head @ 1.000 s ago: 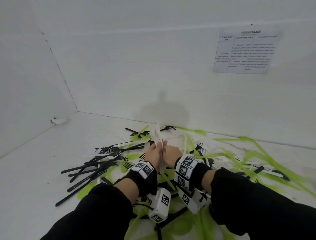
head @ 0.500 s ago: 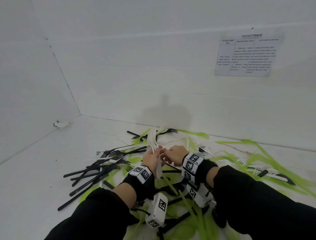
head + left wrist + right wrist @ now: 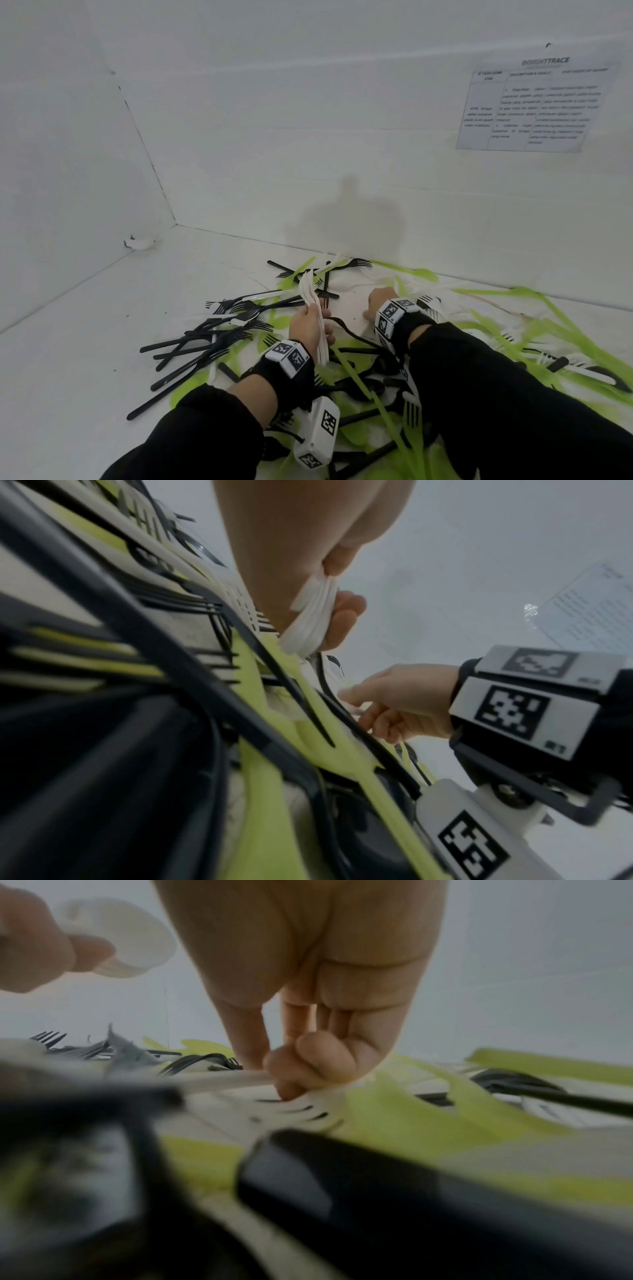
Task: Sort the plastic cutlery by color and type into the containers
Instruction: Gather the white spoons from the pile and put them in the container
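My left hand (image 3: 313,327) grips a bundle of white spoons (image 3: 310,298) upright over the middle of the pile; the left wrist view shows their handles (image 3: 313,615) between its fingers (image 3: 344,620). My right hand (image 3: 376,303) is lower, to the right, down on the cutlery. In the right wrist view its thumb and curled fingers (image 3: 308,1056) pinch a white fork (image 3: 298,1107) lying on the pile, handle pointing left. Black forks (image 3: 205,339) lie in a heap at the left, and green cutlery (image 3: 548,325) spreads to the right.
Black, green and white pieces are tangled under both wrists (image 3: 363,387). White walls meet in a corner at the back left, with a small white scrap (image 3: 138,244) there. A printed sheet (image 3: 534,106) hangs on the back wall. I see no container.
My right hand has left the bundle, moved right and down to the pile, and pinched a white fork there. The left hand still holds the white spoons upright.
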{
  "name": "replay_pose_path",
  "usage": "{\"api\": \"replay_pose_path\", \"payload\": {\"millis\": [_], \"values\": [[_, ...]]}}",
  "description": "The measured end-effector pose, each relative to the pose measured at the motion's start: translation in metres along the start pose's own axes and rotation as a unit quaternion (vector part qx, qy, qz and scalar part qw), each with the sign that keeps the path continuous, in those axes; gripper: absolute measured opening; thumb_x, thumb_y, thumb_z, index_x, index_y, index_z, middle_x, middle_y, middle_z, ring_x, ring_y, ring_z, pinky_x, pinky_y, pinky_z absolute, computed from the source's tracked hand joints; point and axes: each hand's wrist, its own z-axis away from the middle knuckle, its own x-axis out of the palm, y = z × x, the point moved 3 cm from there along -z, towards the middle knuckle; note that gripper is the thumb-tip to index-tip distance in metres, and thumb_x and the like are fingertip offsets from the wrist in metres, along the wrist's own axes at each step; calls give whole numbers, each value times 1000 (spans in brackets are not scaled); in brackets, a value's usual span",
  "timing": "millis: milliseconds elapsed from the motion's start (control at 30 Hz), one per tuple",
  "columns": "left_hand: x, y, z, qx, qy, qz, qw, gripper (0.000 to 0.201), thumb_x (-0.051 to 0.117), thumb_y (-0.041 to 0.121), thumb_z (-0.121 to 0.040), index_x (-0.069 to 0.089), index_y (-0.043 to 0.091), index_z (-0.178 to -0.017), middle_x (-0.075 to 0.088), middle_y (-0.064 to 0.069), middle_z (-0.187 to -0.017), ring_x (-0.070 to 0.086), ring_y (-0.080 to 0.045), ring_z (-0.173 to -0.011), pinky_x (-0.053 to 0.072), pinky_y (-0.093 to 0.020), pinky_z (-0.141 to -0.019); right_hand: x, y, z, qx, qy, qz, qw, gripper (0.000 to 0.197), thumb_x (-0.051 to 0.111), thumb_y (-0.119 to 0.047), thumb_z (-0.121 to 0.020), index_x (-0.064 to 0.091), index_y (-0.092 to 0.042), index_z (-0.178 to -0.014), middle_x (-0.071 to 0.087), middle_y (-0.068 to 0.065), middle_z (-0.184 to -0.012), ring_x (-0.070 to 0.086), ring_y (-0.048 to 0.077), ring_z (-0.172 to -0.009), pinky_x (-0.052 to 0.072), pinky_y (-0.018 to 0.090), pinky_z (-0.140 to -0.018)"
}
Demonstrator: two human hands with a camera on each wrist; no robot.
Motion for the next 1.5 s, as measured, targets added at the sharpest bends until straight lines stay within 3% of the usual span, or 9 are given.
{"api": "replay_pose_path", "payload": {"millis": [233,400,533,733,933,1000,1067,1200,1500], "values": [[-5,-2,-4,2,8,1,1000,23,33,15,-101,54,10,-93,48,-7,-77,39,-11,-35,34,-17,-36,-30,16,-6,118,78,-192,971,62,45,-12,-94,12,3,-143,31,20,-145,39,33,-131,36,42,-107],[-4,2,-6,2,5,0,1000,23,34,16,-101,55,12,-91,49,-7,-78,39,-15,-45,36,-19,-38,-53,22,-22,63,127,-217,966,44,45,1,-88,36,-1,-131,51,21,-125,52,33,-108,42,35,-84],[-5,7,-11,2,8,-6,1000,23,35,15,-100,55,12,-88,50,-8,-79,39,-15,-44,36,-20,-41,-53,9,-34,-9,85,-124,989,34,46,-17,-93,48,-5,-125,56,18,-122,54,32,-111,43,29,-84],[-7,6,-21,-21,10,14,1000,23,35,16,-100,55,12,-90,48,-8,-75,38,-13,-39,34,-18,-40,-37,-8,-61,-50,-5,-13,999,46,61,-17,-85,51,-9,-128,52,9,-133,50,25,-122,41,26,-95],[-6,2,-27,-30,10,21,999,23,35,17,-101,54,13,-89,48,-7,-72,39,-11,-34,34,-17,-37,-25,-7,-84,-61,2,36,997,35,60,-23,-85,57,-8,-116,57,10,-125,56,27,-113,45,31,-92],[-5,1,-26,-30,9,22,999,23,35,18,-101,54,13,-89,48,-7,-72,39,-12,-34,35,-17,-38,-24,-4,-80,-66,-3,21,998,28,57,-24,-88,58,-10,-113,57,12,-126,56,27,-114,44,31,-93],[-4,1,-25,-26,11,18,999,23,35,19,-101,54,14,-89,48,-6,-73,39,-12,-36,35,-17,-38,-35,-7,-61,-74,4,4,997,8,48,-21,-94,55,-18,-95,56,15,-127,54,28,-116,41,29,-92],[-2,1,-21,-17,15,23,999,20,38,18,-100,54,12,-90,48,-6,-71,40,-11,-34,35,-18,-37,-53,-4,-46,-60,63,-91,992,30,45,-20,-96,57,-2,-117,59,18,-122,55,31,-113,41,32,-90],[2,0,-10,7,2,-9,1000,20,43,19,-100,52,14,-83,48,-5,-75,42,-16,-52,41,-20,-38,-64,-4,-20,-52,110,-281,952,18,51,-15,-91,65,-8,-82,55,4,-77,49,21,-81,31,21,-53]]}}
